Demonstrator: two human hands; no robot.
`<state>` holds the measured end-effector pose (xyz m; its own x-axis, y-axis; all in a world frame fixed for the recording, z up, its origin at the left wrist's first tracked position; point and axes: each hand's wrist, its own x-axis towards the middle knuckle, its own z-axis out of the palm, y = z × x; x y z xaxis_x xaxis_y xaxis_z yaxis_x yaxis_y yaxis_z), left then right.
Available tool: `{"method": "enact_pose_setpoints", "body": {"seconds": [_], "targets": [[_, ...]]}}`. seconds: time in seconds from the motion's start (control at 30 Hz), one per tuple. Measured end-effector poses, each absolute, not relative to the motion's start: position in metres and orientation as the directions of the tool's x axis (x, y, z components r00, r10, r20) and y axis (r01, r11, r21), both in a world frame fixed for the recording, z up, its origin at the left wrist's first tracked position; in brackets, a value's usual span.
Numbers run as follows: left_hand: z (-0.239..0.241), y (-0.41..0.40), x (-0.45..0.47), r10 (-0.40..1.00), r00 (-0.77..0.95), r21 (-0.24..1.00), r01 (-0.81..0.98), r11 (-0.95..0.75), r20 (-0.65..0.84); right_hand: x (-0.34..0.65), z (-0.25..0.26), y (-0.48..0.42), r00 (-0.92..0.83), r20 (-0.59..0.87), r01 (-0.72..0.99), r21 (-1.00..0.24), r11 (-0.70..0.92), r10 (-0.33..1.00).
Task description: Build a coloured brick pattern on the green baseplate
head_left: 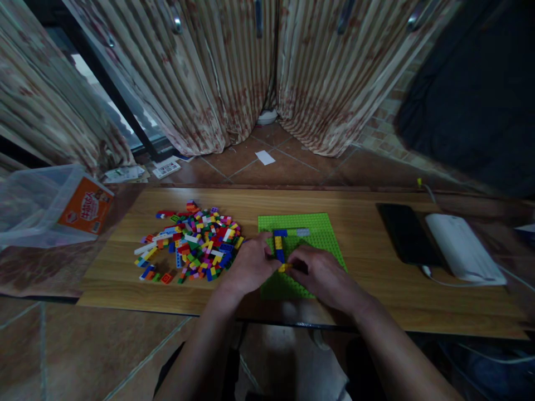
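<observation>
A green studded baseplate (320, 223) lies on the table, and both hands work over it. On it a row of blue and yellow bricks (278, 245) runs toward me. A blue brick (280, 233) at its far end leads right toward a grey brick (302, 231). At the near end of the row is a yellow brick (285, 268). My right hand (321, 270) pinches it from the right. My left hand (253, 263) has its closed fingertips against the same brick from the left; these fingertips are partly hidden.
Mixed loose bricks (196, 245) are heaped on the wooden table (359, 223) to the left. A clear plastic bin (37, 203) stands beyond the left end. At right lie a black phone (407, 233) and a white device (462, 248) with cables.
</observation>
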<state>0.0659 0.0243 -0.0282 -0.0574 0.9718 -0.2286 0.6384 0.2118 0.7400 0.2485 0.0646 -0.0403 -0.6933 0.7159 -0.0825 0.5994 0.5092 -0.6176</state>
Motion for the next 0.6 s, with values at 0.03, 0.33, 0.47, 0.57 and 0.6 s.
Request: {"method": "enact_pose_setpoints", "body": {"seconds": [0.03,0.33,0.47,0.57,0.6], "targets": [[-0.029,0.024,0.066,0.972,-0.064,0.735,0.643,0.215,-0.228,0.250,-0.040,0.066,-0.692,-0.085,0.594,-0.631,0.498,0.717],[-0.023,0.024,0.071,0.963,-0.086,0.688,0.684,0.242,-0.254,0.281,-0.036,0.090,-0.555,-0.108,0.592,-0.748,0.300,0.825],[-0.021,0.024,0.071,0.960,-0.099,0.686,0.681,0.258,-0.263,0.287,-0.035,0.095,-0.521,-0.102,0.655,-0.684,0.321,0.847],[-0.023,0.023,0.071,0.960,-0.103,0.681,0.686,0.257,-0.259,0.287,-0.037,0.097,-0.435,-0.085,0.710,-0.645,0.283,0.896],[-0.023,0.023,0.070,0.962,-0.097,0.679,0.690,0.251,-0.257,0.286,-0.039,0.098,-0.395,-0.072,0.724,-0.638,0.262,0.916]]}}
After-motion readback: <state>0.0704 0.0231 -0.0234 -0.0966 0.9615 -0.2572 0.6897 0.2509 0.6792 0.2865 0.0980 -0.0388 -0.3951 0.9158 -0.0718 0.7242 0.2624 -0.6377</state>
